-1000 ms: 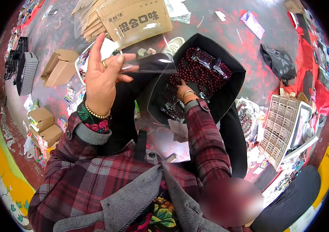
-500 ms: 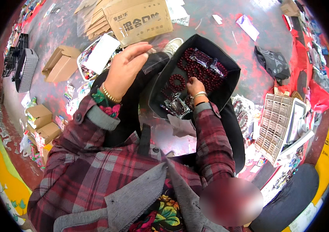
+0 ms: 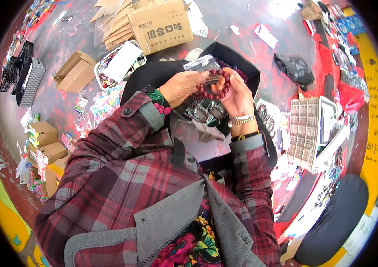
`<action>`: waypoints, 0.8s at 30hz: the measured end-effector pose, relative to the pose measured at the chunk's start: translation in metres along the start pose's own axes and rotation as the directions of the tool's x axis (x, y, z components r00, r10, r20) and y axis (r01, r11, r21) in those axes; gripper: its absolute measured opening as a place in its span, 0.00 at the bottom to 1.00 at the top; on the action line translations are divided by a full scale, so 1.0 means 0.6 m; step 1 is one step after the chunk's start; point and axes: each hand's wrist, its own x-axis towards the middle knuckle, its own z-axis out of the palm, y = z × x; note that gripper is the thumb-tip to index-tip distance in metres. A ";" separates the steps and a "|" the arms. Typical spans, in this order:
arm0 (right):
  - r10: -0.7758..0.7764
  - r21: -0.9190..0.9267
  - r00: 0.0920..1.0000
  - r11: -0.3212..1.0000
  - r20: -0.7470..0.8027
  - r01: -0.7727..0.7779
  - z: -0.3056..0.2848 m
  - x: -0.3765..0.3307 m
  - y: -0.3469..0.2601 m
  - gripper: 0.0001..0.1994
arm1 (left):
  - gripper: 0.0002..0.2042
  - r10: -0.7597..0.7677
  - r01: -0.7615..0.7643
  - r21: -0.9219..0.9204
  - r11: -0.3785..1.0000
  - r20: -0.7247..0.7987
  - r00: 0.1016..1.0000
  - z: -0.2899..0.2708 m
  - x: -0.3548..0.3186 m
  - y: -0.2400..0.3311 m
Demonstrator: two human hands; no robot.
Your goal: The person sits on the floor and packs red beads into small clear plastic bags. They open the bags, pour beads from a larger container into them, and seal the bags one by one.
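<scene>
Above a black fabric box (image 3: pixel 253 79) in my lap, both hands are close together. My right hand (image 3: pixel 238 95) is closed on a dark red bead bracelet (image 3: pixel 221 92), which hangs as a loop between the hands. My left hand (image 3: pixel 183 86) has its fingers pinched at the bracelet's left side, with a clear plastic bag (image 3: pixel 201 63) at its fingertips; exactly what lies between them is partly hidden. Shiny clear packets (image 3: pixel 201 114) rest in the near part of the box. More dark red beads show behind my right hand, mostly covered.
A white basket (image 3: pixel 98 71) of small packets stands at the left, near an open cardboard box (image 3: pixel 77 71). Beyond is a large carton (image 3: pixel 162 27) beside flattened cardboard. To the right are a black bag (image 3: pixel 293 70) and a beige plastic crate (image 3: pixel 305 129).
My right hand has come up out of the box with a bead bracelet. My left hand has moved right and down to meet it. The view has shifted slightly.
</scene>
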 end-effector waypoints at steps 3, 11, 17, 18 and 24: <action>0.006 -0.088 0.999 0.996 -0.042 -0.009 0.012 -0.016 0.006 0.11 | 0.15 0.124 -0.125 -0.040 0.991 -0.033 0.992 0.017 -0.016 -0.034; 0.036 -0.803 0.870 -0.406 -0.491 -0.436 -0.240 -0.098 0.105 0.14 | 0.12 0.197 -0.181 0.088 0.980 -0.232 0.953 0.020 -0.055 -0.003; 0.085 -0.358 0.491 -0.791 -0.867 -0.495 -0.357 -0.129 0.207 0.15 | 0.12 0.171 -0.193 -0.126 0.973 -0.169 0.971 0.012 -0.102 0.032; 0.176 -0.348 0.391 -0.834 -0.904 -0.429 -0.350 -0.115 0.214 0.15 | 0.12 0.149 -0.177 -0.182 0.967 -0.160 0.976 0.014 -0.112 0.042; 0.154 -0.667 0.865 -0.704 -0.478 -0.244 -0.407 -0.120 0.189 0.07 | 0.16 0.102 -0.161 -0.315 0.935 -0.196 0.975 0.018 -0.123 0.072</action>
